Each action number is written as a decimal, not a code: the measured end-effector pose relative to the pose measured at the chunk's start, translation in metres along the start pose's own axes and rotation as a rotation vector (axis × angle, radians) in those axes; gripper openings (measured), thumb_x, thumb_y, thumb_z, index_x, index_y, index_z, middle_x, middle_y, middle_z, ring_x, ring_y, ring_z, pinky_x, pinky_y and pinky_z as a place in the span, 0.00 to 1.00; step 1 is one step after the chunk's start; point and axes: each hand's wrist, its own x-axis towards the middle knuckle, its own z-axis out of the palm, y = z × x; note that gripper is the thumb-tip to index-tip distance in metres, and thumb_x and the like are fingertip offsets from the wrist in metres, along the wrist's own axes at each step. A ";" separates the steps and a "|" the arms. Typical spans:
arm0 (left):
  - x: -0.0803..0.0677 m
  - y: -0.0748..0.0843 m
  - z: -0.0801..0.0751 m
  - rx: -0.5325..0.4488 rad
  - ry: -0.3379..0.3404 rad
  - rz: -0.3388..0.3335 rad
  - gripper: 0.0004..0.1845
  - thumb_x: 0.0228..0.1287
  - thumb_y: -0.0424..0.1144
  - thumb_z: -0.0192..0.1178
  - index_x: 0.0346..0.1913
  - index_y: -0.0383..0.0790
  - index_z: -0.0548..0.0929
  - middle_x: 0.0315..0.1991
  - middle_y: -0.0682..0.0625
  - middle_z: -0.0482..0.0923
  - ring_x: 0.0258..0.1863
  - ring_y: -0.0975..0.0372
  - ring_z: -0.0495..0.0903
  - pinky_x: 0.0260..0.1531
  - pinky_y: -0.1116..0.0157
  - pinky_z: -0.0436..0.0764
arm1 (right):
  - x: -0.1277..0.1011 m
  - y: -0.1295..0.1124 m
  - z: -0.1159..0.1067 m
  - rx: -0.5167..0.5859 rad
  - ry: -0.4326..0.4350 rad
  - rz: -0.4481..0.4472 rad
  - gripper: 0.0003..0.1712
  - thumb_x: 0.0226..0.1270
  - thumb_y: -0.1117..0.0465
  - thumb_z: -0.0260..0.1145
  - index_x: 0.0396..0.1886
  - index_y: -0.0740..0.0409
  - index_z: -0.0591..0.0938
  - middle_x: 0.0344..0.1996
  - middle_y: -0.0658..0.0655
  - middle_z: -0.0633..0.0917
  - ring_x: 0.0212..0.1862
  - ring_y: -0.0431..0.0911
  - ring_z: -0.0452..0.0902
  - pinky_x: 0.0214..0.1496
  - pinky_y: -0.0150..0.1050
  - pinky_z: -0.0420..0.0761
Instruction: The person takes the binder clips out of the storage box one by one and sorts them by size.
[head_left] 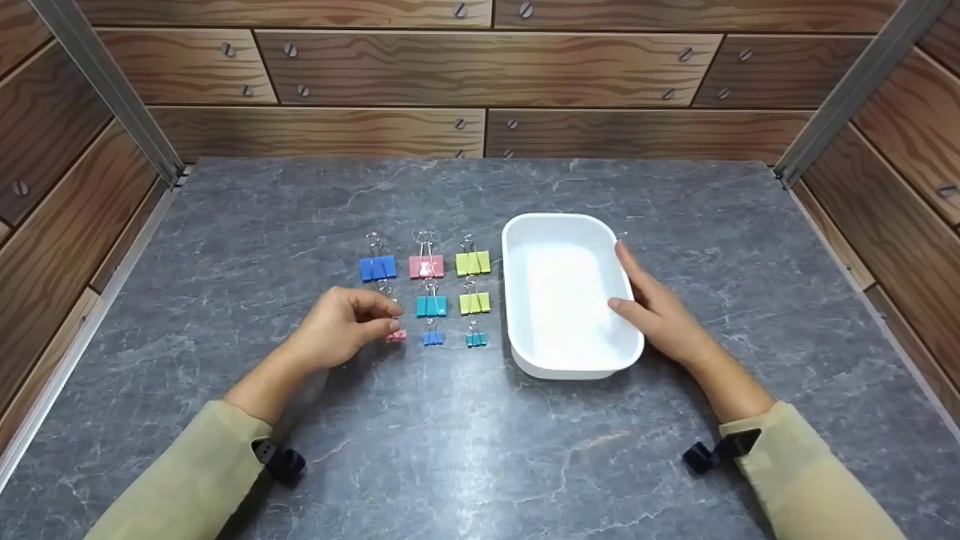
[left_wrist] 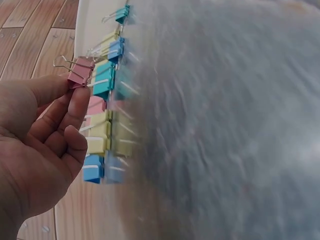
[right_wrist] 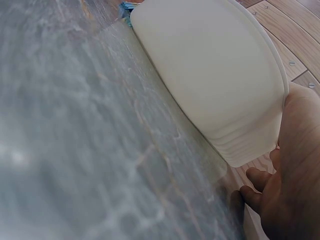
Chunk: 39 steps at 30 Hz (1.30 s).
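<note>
My left hand point(head_left: 341, 326) pinches a small pink binder clip point(left_wrist: 81, 72) between thumb and fingers, at the front left of a grid of binder clips. Behind it, the hand mostly hides one clip in the head view; a yellow clip point(left_wrist: 99, 137) shows there in the left wrist view. The others include a large blue clip point(head_left: 377, 268), a pink clip point(head_left: 426, 266), a teal clip point(head_left: 431, 306) and a small blue clip point(head_left: 433, 338). My right hand point(head_left: 656, 311) grips the right side of a white plastic tub point(head_left: 574, 367), thumb over the rim, other fingers outside.
Two yellow-green clips, one behind the other point(head_left: 472, 262), and a small teal clip point(head_left: 476, 340) form the column nearest the tub. Everything stands on a grey marbled tabletop point(head_left: 465, 450). Wood-patterned walls point(head_left: 487, 71) enclose the back and sides.
</note>
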 end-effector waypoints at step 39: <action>0.002 -0.020 0.003 0.077 0.058 -0.120 0.06 0.65 0.27 0.71 0.42 0.35 0.93 0.38 0.48 0.90 0.36 0.62 0.81 0.37 0.68 0.81 | -0.002 0.004 -0.004 0.001 0.006 0.005 0.44 0.81 0.59 0.63 0.88 0.50 0.52 0.86 0.55 0.51 0.83 0.55 0.49 0.72 0.21 0.59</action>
